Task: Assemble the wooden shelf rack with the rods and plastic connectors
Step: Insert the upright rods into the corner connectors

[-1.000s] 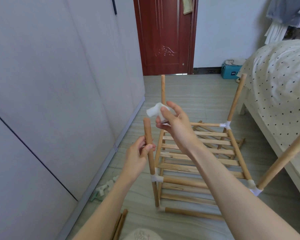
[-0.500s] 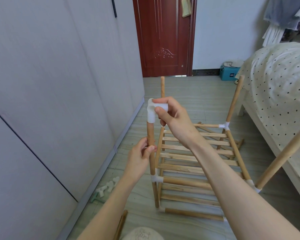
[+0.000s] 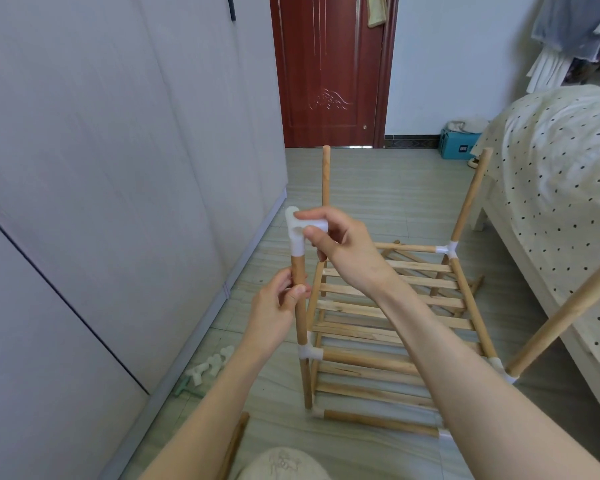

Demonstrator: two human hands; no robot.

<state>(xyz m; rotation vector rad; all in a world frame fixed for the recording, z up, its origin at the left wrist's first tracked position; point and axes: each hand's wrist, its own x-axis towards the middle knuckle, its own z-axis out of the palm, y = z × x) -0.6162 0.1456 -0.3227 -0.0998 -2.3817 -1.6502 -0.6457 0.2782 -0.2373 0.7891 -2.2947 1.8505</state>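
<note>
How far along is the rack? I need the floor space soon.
Done: two slatted tiers joined, four uprights standing. In hand: the right hand seats a white connector on the near-left rod, which the left hand grips. Left: three bare rod tops, spare connectors on the floor.

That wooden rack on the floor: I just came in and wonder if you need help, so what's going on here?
A person is putting together a wooden rack. The left hand grips the near-left upright rod, while the right hand holds a white plastic connector seated on that rod's top end. The other three uprights have bare tops. Spare connectors lie on the floor by the wardrobe.
</note>
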